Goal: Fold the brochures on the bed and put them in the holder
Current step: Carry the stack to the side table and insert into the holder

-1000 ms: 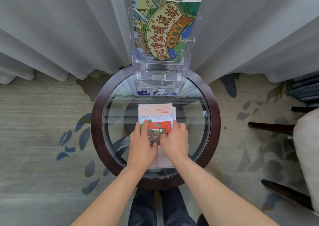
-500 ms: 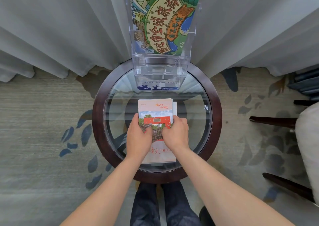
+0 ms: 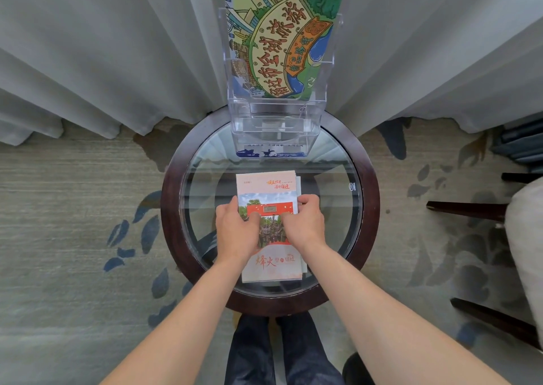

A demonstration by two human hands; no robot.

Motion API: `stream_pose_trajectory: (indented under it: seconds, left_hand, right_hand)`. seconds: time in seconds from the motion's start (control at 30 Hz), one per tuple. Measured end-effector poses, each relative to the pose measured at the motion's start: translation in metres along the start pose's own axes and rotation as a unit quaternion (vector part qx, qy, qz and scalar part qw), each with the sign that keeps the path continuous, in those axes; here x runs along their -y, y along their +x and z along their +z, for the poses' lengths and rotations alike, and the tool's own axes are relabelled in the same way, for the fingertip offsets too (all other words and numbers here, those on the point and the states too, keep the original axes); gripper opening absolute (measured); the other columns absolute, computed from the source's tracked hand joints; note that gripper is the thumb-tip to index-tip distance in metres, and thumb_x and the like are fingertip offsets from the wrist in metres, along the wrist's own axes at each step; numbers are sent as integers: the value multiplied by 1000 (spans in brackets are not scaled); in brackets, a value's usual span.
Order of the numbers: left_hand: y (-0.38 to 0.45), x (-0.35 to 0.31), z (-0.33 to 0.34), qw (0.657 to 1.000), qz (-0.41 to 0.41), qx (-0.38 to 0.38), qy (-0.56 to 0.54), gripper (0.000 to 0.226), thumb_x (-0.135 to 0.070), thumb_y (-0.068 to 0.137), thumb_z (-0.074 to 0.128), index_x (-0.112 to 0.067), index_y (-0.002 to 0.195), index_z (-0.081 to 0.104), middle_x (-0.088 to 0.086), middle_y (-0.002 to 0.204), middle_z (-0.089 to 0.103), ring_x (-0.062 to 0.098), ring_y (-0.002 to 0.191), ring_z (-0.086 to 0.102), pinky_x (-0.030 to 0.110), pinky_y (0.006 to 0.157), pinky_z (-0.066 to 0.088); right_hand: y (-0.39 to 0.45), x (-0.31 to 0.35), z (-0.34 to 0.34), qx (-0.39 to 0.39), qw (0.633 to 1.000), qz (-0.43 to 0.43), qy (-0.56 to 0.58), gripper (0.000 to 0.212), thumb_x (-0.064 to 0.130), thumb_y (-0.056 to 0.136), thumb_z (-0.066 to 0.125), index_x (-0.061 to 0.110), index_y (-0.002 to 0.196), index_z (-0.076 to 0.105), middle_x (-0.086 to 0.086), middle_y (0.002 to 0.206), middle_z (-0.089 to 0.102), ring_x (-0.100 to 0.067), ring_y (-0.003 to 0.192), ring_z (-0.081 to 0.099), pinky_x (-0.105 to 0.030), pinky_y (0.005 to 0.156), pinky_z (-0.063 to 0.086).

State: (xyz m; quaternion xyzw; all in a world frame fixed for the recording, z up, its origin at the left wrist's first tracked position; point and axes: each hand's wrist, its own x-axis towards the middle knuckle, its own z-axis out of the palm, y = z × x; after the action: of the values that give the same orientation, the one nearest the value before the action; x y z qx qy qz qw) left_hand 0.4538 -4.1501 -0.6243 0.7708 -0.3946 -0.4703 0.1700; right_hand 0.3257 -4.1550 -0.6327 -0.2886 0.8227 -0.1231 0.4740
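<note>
A folded pink and red brochure (image 3: pixel 266 183) lies flat on the round glass table (image 3: pixel 368 208). My left hand (image 3: pixel 235 232) grips its left edge, thumb on top. My right hand (image 3: pixel 305 226) grips its right edge, fingers curled over the side, thumb on the cover. A clear acrylic holder (image 3: pixel 276 126) stands at the table's far edge. Its back pocket holds a large green illustrated brochure (image 3: pixel 282 47), bowed and upright. The holder's front pockets look empty, with a blue-printed strip at the base.
Grey curtains (image 3: pixel 102 55) hang close behind the table and holder. Patterned carpet (image 3: pixel 73 237) surrounds the table. Dark chair legs (image 3: pixel 467 208) and a pale cushion (image 3: pixel 526 237) stand at the right. My legs show under the near table rim.
Both hands have shifted from pressing on the brochure's middle to gripping its left and right edges. The camera has moved slightly, so more of the brochure's lower part shows.
</note>
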Motion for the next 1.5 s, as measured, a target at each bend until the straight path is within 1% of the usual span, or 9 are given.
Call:
stream_pose_trajectory:
  seconds: [0.13, 0.23, 0.4, 0.53, 0.67, 0.83, 1.1, 1.23, 1.5]
  left_hand:
    - [1, -7, 0, 999, -10, -29, -19, 25, -10, 94, 57, -23, 116, 54, -3, 115, 52, 16, 102, 57, 38, 91, 51]
    - [2, -12, -1, 999, 10, -24, -44, 20, -7, 94, 54, -24, 103, 56, -5, 105, 64, 16, 95, 63, 46, 83, 56]
    - [-3, -26, -6, 994, 80, -43, -64, 20, -8, 94, 54, -26, 101, 59, -8, 103, 65, 11, 92, 63, 44, 81, 57]
    - [-7, -43, -12, 986, 110, -86, -89, 17, -10, 94, 53, -27, 98, 57, -6, 102, 62, 13, 97, 61, 44, 86, 54]
    - [-13, -64, -20, 979, 126, -108, -122, 23, -10, 96, 51, -33, 94, 53, -11, 97, 65, 8, 95, 62, 35, 83, 56]
    - [-27, -72, -26, 970, 158, -127, -133, 24, -11, 98, 47, -35, 96, 47, -11, 98, 61, 7, 95, 59, 19, 77, 47]
    - [-43, -42, -13, 983, 103, -80, -127, 33, -9, 99, 45, -25, 128, 48, -5, 122, 61, 14, 110, 56, 31, 91, 46]
    - [-42, -46, -14, 990, 70, -67, -102, 32, -19, 103, 41, -26, 134, 46, -3, 128, 59, 17, 114, 54, 36, 96, 46]
    - [-39, -80, -32, 992, 61, -68, -85, 21, -18, 102, 36, -28, 112, 51, -6, 107, 60, 18, 97, 55, 31, 76, 38]
  right_hand:
    - [-7, -3, 3, -27, 999, -37, -4, 46, 15, 87, 67, 22, 126, 43, 1, 121, 61, -19, 108, 59, -42, 88, 53]
    - [-13, -3, 3, -52, 998, -44, 17, 46, 14, 86, 67, 24, 124, 44, 4, 121, 58, -17, 111, 57, -42, 90, 53]
    - [-16, 4, -8, -111, 990, -77, 44, 48, 10, 88, 62, 24, 131, 47, 5, 125, 58, -16, 115, 56, -39, 97, 48]
    - [-23, 20, -16, -136, 981, -121, 68, 29, 14, 90, 61, 27, 114, 51, 8, 113, 58, -14, 104, 57, -36, 89, 48]
    - [-34, 38, -24, -163, 967, -171, 91, 21, 17, 93, 58, 30, 103, 45, 13, 98, 59, -13, 93, 57, -34, 79, 47]
    - [-49, 46, -32, -180, 948, -230, 125, 19, 16, 95, 55, 31, 100, 46, 18, 94, 60, -11, 91, 58, -36, 79, 50]
    - [-58, 21, -20, -112, 969, -190, 112, 48, 16, 96, 55, 30, 140, 42, 10, 127, 61, -14, 116, 57, -30, 94, 46]
    - [-56, 27, -22, -109, 975, -165, 100, 39, 19, 98, 53, 27, 136, 47, 6, 120, 62, -21, 114, 58, -27, 87, 40]
    - [-69, 53, -36, -130, 972, -165, 104, 21, 20, 98, 52, 23, 118, 54, -2, 111, 66, -26, 105, 60, -36, 88, 48]
